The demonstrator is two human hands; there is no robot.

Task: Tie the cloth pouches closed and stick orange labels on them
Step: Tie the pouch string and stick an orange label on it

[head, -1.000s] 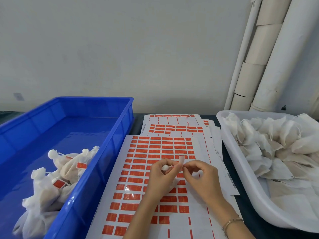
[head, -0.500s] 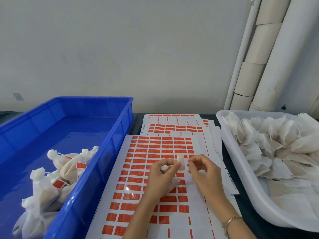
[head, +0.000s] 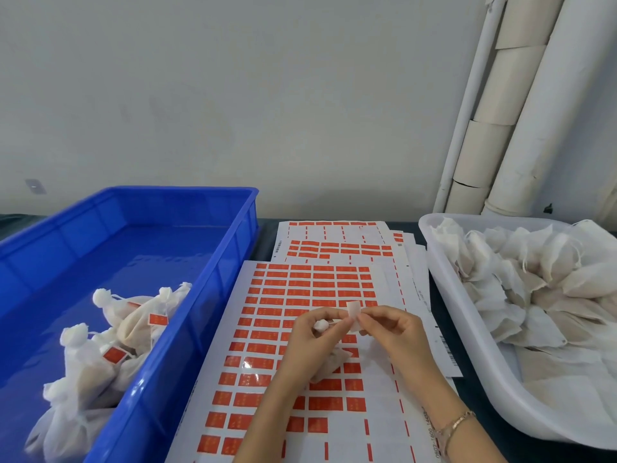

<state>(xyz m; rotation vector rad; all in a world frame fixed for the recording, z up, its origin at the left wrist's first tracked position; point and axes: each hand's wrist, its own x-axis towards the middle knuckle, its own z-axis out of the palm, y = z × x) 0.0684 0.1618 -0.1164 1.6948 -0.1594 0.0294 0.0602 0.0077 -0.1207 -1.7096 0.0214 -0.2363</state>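
Note:
My left hand (head: 310, 342) grips a small white cloth pouch (head: 329, 364) by its tied neck, the knot (head: 321, 325) showing above the fingers. My right hand (head: 392, 332) pinches a small label (head: 353, 309), its pale back toward me, right beside the pouch's string. Both hands hover over a sheet of orange labels (head: 300, 295) lying in the middle of the table. Most of the pouch is hidden under my left palm.
A blue bin (head: 213, 295) at the left holds several tied, labelled pouches (head: 110, 335). A white tub (head: 474, 332) at the right is piled with loose pouches (head: 534, 279). More label sheets (head: 334, 243) lie behind. Pipes (head: 521, 105) run up the wall.
My hands have drawn closer together, and the label in my right fingers now sits against the pouch's string. Both hands shifted slightly right.

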